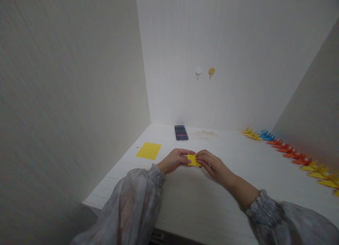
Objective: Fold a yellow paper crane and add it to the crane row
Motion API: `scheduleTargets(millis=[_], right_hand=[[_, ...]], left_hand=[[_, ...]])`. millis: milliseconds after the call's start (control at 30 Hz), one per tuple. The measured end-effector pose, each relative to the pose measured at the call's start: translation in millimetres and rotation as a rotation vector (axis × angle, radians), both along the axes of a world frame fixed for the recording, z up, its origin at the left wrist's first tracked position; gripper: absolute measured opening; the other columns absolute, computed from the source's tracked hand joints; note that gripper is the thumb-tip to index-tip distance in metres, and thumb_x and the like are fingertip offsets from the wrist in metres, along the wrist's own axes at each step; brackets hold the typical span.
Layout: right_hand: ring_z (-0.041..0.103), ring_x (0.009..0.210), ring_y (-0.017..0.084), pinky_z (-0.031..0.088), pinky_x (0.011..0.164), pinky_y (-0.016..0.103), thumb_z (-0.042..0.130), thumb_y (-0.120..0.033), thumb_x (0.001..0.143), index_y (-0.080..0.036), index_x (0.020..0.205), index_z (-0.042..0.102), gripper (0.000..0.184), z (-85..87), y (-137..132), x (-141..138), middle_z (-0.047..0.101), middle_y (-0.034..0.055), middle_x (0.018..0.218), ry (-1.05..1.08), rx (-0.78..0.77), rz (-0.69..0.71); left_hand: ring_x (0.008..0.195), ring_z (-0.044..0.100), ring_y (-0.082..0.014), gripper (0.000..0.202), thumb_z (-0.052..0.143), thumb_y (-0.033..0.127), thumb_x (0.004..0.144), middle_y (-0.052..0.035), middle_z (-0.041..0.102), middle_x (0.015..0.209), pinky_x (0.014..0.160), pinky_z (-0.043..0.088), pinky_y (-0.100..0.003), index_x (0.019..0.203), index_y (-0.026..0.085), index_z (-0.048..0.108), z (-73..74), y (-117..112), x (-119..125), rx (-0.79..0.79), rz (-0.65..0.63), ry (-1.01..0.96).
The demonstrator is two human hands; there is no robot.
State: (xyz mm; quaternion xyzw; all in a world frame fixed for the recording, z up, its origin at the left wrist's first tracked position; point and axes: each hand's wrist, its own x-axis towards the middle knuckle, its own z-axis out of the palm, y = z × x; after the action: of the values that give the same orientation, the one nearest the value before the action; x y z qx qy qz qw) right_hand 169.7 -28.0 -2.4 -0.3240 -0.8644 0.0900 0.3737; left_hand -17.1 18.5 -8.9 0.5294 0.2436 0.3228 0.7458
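A small piece of folded yellow paper (192, 160) is between my two hands, just above or on the white table. My left hand (177, 159), with a ring on one finger, pinches its left side between thumb and fingers. At its right edge the fingers of my right hand (211, 163) are closed on the paper. Those fingers partly cover it, so its exact fold cannot be made out. A flat yellow paper square (149, 151) lies on the table to the left of my left hand.
A dark phone-like object (181, 132), blurred, lies near the back wall. Folded paper figures in yellow (251, 133), blue (266, 135) and orange (288, 150) line the table's right side. Two hooks (198, 71) hang on the wall. Walls enclose the white table (201, 202).
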Motion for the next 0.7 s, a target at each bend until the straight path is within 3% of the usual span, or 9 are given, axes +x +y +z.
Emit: scheduleTargets(millis=[233, 333, 500, 700], right_hand=[[0.049, 0.087, 0.016, 0.044, 0.074, 0.031, 0.036, -0.020, 0.085, -0.018, 0.078, 0.049, 0.015, -4.6, 4, -4, 0.047, 0.0087, 0.097, 0.055, -0.048, -0.106], [0.050, 0.075, 0.013, 0.044, 0.062, 0.026, 0.032, -0.022, 0.086, -0.018, 0.077, 0.046, 0.017, -12.1, 8, -5, 0.047, 0.0093, 0.098, 0.096, -0.130, -0.145], [0.049, 0.069, 0.013, 0.041, 0.061, 0.025, 0.036, -0.023, 0.085, -0.018, 0.077, 0.048, 0.015, -15.7, 10, -6, 0.052, 0.0054, 0.083, 0.110, -0.170, -0.189], [0.047, 0.064, 0.013, 0.039, 0.058, 0.024, 0.039, -0.024, 0.083, -0.018, 0.074, 0.049, 0.015, -14.3, 10, -7, 0.052, 0.0036, 0.075, 0.133, -0.144, -0.226]], left_hand=[[0.065, 0.058, -0.0107, 0.047, 0.064, 0.007, 0.055, -0.0049, 0.066, 0.078, 0.067, 0.041, -0.024, 0.101, 0.012, 0.058, -6.6, 1, 2, 0.060, -0.016, 0.033], [0.067, 0.060, -0.0120, 0.049, 0.065, 0.007, 0.055, -0.0051, 0.066, 0.077, 0.070, 0.041, -0.026, 0.103, 0.012, 0.057, -9.9, 2, 4, 0.070, -0.014, 0.023], [0.076, 0.060, -0.0141, 0.053, 0.067, 0.006, 0.052, -0.0063, 0.066, 0.084, 0.076, 0.041, -0.029, 0.103, 0.013, 0.056, -8.2, 0, 5, 0.047, -0.056, 0.001], [0.059, 0.057, -0.0079, 0.043, 0.067, 0.017, 0.058, -0.0034, 0.064, 0.072, 0.063, 0.042, -0.022, 0.100, 0.011, 0.059, -2.4, -3, 5, 0.106, 0.022, 0.072]])
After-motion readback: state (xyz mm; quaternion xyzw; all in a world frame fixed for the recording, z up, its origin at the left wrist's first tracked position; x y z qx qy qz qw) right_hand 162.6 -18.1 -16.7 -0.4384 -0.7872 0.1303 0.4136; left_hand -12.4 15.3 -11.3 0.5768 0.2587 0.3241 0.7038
